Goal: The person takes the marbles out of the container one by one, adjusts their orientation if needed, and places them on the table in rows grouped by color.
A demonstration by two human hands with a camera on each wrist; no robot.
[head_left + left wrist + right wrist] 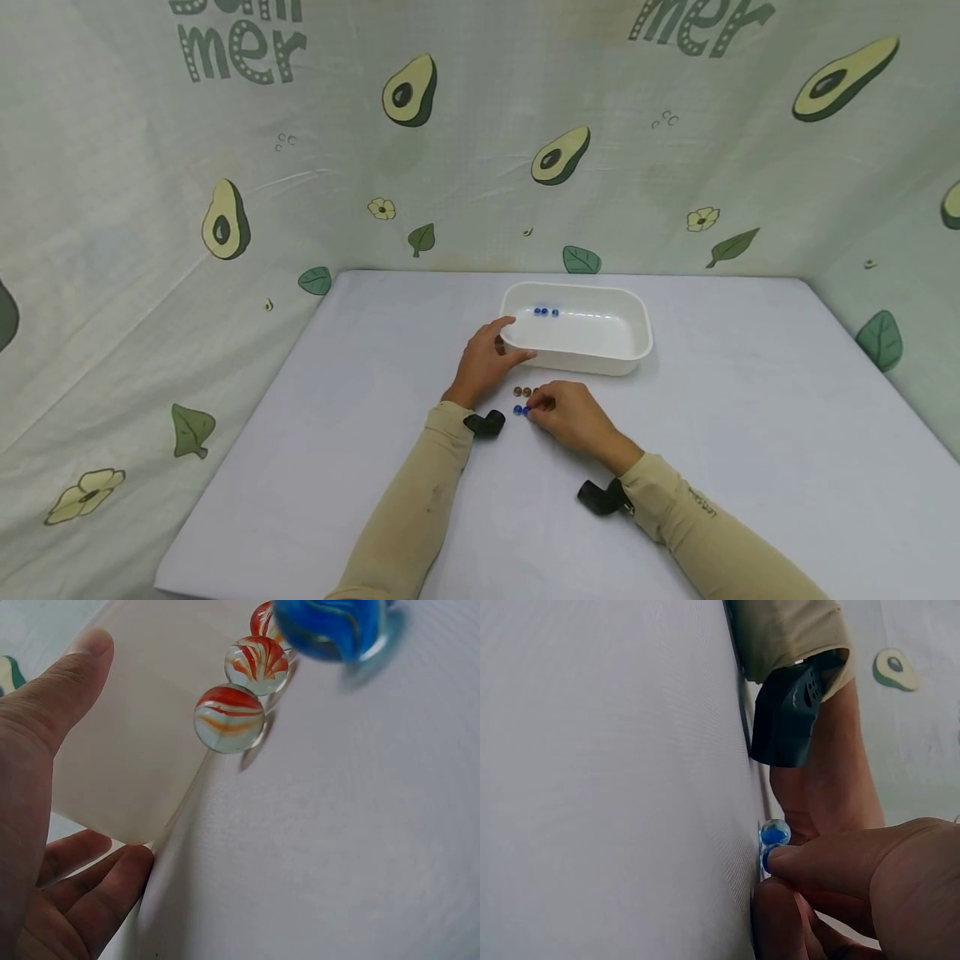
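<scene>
My left hand (477,367) holds the left end of a white plastic tray (585,362), thumb along the near wall and fingers round the corner. With thumb and fingertips, my right hand (576,417) pinches a blue marble (769,859) at table level. Another blue marble (517,410) touches it on the left. Just behind them, several clear marbles with red-orange swirls (229,718) form a row near the tray's front wall; the right hand partly hides its right end in the head view. Inside the tray, three blue marbles (544,312) lie toward the back left.
A white-covered table (750,400) carries everything. Behind and to the sides hangs a pale cloth (480,208) printed with avocados and leaves. Black wrist devices sit at both cuffs, the left one (487,423) close to the front marbles.
</scene>
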